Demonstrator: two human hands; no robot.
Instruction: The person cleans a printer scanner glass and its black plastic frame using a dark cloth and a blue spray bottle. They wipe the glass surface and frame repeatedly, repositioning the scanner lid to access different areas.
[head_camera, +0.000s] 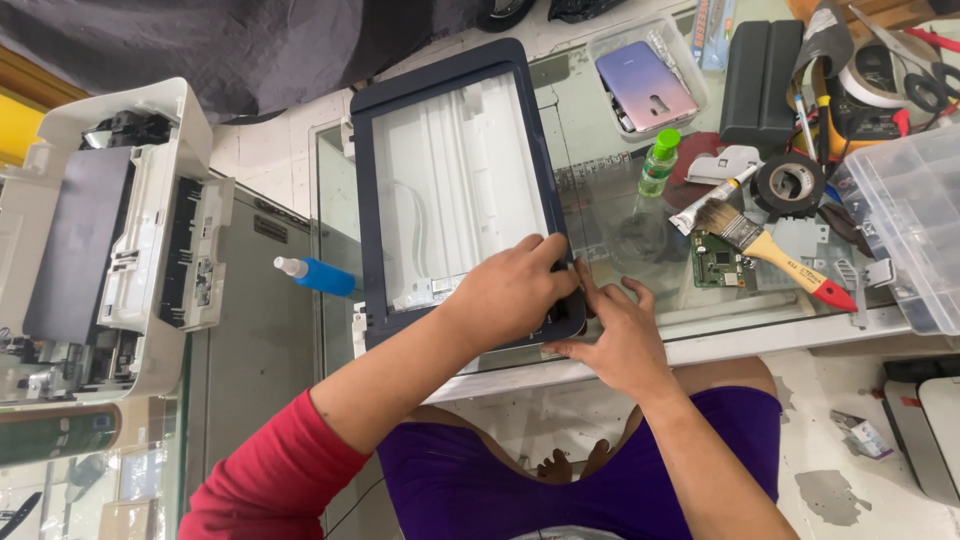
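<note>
A flat scanner unit (455, 75) with a dark blue frame and a glass bed lies on a glass table top (610, 200). My left hand (510, 290) rests on its near right corner, fingers bent over the frame edge. Beside that same corner, my right hand (615, 335) presses its fingertips against the frame from the right, with its palm on the table's front edge. Neither hand holds a loose item.
An opened white printer body (105, 240) stands at the left. A blue spray bottle (315, 274) lies beside the scanner. To the right are a green-capped bottle (658, 162), a paintbrush (770, 250), a circuit board (716, 262), tape rolls (788, 184) and clear plastic boxes (905, 225).
</note>
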